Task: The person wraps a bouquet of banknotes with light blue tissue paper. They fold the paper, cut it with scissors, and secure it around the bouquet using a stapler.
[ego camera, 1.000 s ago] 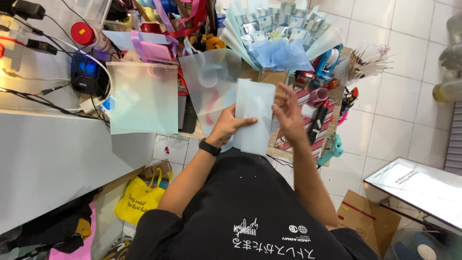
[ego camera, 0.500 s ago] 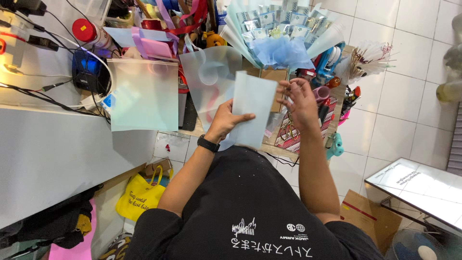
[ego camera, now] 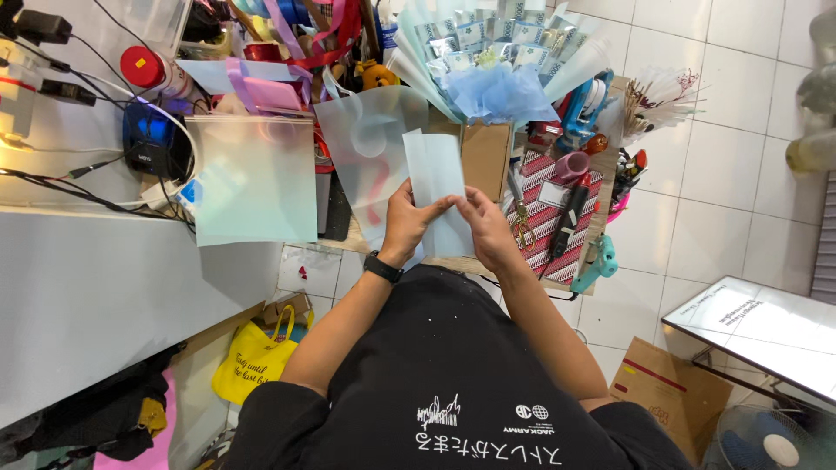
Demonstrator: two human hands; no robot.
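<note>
Head view: left hand (ego camera: 409,222) and right hand (ego camera: 488,228) both pinching folded frosted wrapping sheet (ego camera: 435,178), fingers pressed together on its lower half. Sheet upright at chest height, in front of blue bouquet (ego camera: 496,61). Scissors (ego camera: 520,228) just beside right hand.

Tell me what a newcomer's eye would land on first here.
Probably the pale folded sheet at centre, pinched between the left hand and right hand. Behind it, a blue-wrapped bouquet fans out at the top, with a red patterned mat of tools to the right.
</note>
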